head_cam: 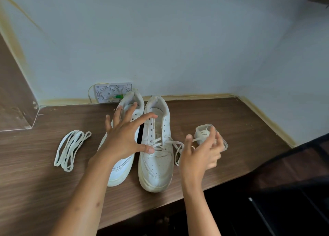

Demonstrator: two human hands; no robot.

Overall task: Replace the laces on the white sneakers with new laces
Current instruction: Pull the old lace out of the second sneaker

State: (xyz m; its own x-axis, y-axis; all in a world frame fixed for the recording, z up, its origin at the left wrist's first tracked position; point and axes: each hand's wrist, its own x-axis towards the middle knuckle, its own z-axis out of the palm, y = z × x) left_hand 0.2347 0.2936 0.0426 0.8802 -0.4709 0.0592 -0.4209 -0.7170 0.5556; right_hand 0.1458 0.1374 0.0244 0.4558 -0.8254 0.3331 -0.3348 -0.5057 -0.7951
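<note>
Unlacing stage: the old lace is judged to be partly withdrawn from the right-hand sneaker (pixel 156 157), with only the lower eyelets near the toe laced and the upper eyelets bare
Right hand (pixel 201 153): fingers are seen loosely curled beside the sneaker's outer side; the free lace end (pixel 178 146) runs close to the thumb, but whether it is pinched cannot be told because of motion blur
Left hand (pixel 124 137): fingers are spread wide and straight, nothing is gripped; the hand is held over the gap between the two shoes
Left-hand sneaker (pixel 122 164): no lace is visible in it; it is placed touching or just beside its partner, toes toward the viewer
Next move: the remaining crossings are expected to be loosened and drawn out eyelet by eyelet, with the shoe steadied by the free hand
Loose laces (pixel 70 149): a coiled bundle is laid on the wooden table (pixel 231 146), left of the shoes
Clear plastic container (pixel 211 134): positioned behind the right hand, lace-like material inside
Appearance: uppers are white, scuffed, soles yellowed
Wall box (pixel 113 92): mounted behind the heels
</note>
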